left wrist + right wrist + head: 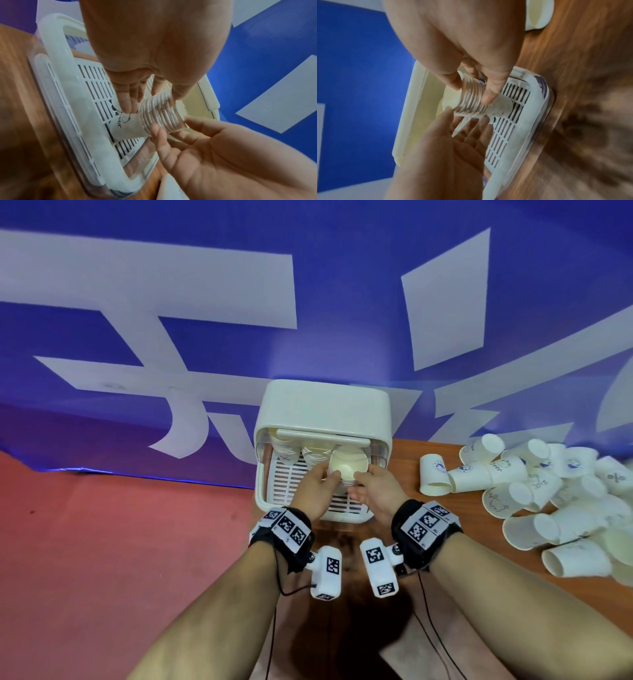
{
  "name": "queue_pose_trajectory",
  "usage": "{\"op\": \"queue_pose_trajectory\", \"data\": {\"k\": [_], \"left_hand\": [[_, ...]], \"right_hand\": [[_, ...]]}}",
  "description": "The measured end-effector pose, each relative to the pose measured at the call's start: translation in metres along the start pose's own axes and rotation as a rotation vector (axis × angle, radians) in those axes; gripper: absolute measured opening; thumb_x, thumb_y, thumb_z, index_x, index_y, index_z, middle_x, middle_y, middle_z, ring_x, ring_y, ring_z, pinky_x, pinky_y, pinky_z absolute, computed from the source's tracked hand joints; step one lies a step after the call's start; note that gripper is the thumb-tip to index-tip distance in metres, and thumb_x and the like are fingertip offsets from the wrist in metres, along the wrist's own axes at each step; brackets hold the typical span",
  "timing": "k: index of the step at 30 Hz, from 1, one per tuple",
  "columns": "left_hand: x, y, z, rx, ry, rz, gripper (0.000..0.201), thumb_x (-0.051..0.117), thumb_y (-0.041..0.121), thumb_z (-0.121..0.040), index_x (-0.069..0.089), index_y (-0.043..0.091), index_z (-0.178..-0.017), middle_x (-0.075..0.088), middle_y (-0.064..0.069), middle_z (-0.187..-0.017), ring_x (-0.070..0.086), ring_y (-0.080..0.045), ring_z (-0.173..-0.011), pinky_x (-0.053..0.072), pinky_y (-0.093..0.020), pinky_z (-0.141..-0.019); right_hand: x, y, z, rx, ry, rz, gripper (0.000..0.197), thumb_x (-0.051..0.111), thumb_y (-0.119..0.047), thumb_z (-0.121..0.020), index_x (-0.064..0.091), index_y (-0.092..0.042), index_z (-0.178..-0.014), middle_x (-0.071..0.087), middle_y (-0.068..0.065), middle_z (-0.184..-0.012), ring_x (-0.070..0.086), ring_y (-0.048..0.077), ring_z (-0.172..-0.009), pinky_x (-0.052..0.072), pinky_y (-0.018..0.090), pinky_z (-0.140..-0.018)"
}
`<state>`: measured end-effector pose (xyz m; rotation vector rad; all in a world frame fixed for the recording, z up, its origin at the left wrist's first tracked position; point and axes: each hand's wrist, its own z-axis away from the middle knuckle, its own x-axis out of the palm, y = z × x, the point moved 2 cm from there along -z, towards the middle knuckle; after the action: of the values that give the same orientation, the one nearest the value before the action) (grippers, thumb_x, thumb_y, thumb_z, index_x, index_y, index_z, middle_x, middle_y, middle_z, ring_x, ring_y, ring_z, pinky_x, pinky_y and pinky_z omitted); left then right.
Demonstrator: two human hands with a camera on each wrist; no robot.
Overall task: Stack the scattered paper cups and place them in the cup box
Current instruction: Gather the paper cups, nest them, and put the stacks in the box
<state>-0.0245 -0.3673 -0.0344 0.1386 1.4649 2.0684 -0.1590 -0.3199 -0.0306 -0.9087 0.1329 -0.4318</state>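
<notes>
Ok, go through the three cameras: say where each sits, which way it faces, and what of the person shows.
Head: looks down at the cup box, loose paper cups; both forearms show.
Left wrist: looks along the left hand at the cup stack; right hand opposite.
Right wrist: looks along the right hand; left hand opposite.
All share the stack.

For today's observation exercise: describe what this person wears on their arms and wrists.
Both forearms are bare, no sleeves. Each wrist carries a black strap, left wrist strap and right wrist strap, with white plates bearing black square-pattern codes. A white camera block hangs under each, and thin black cables trail back.
</notes>
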Motion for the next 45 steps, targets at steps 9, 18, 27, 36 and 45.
{"op": "queue_pose_trajectory", "data": {"k": [9,18,27,36,45], "left_hand": [[0.013,0.010,-0.009,-0.014,-0.067,0.126,0.032,0.049,0.022,-0.099,0.057,0.020,-0.131,0.066,0.003,-0.122,0.060,-0.012,-0.114,0.044,-0.032,-0.103],[0.019,0.009,-0.019,-0.100,-0.120,0.150,0.050,0.053,0.043,-0.087,0.051,0.027,-0.134,0.060,0.003,-0.132,0.056,-0.018,-0.121,0.043,-0.045,-0.106],[0.014,0.012,-0.012,-0.152,-0.103,0.114,0.048,0.051,0.033,-0.099,0.040,0.019,-0.144,0.047,0.004,-0.137,0.052,-0.020,-0.122,0.047,-0.038,-0.098],[0.010,0.026,0.009,-0.083,-0.005,-0.036,0.024,0.055,0.017,-0.095,0.059,0.013,-0.118,0.064,-0.005,-0.106,0.058,-0.018,-0.091,0.046,-0.032,-0.082],[0.069,0.057,0.026,0.005,-0.021,-0.091,0.015,0.055,0.008,-0.090,0.062,0.015,-0.100,0.061,0.000,-0.082,0.054,-0.015,-0.071,0.043,-0.026,-0.065]], "right_hand": [[0.000,-0.002,-0.005,-0.002,0.014,-0.172,0.029,0.046,-0.010,-0.103,0.053,-0.009,-0.131,0.065,0.013,-0.123,0.064,0.025,-0.103,0.050,0.032,-0.086],[0.006,-0.003,-0.016,0.035,0.060,-0.256,0.023,0.042,-0.012,-0.104,0.053,-0.016,-0.124,0.066,0.007,-0.114,0.063,0.021,-0.095,0.051,0.031,-0.078],[0.005,-0.007,-0.014,0.117,0.052,-0.307,0.022,0.048,-0.017,-0.103,0.051,-0.018,-0.125,0.061,0.008,-0.126,0.058,0.025,-0.117,0.052,0.037,-0.075],[-0.017,-0.016,0.019,0.087,-0.064,-0.058,0.011,0.063,-0.016,-0.095,0.061,-0.017,-0.105,0.062,0.005,-0.102,0.057,0.021,-0.097,0.052,0.034,-0.078],[-0.092,-0.022,0.058,-0.043,0.014,0.157,0.017,0.054,-0.010,-0.097,0.062,-0.013,-0.112,0.066,0.005,-0.098,0.063,0.017,-0.083,0.055,0.029,-0.071]]}}
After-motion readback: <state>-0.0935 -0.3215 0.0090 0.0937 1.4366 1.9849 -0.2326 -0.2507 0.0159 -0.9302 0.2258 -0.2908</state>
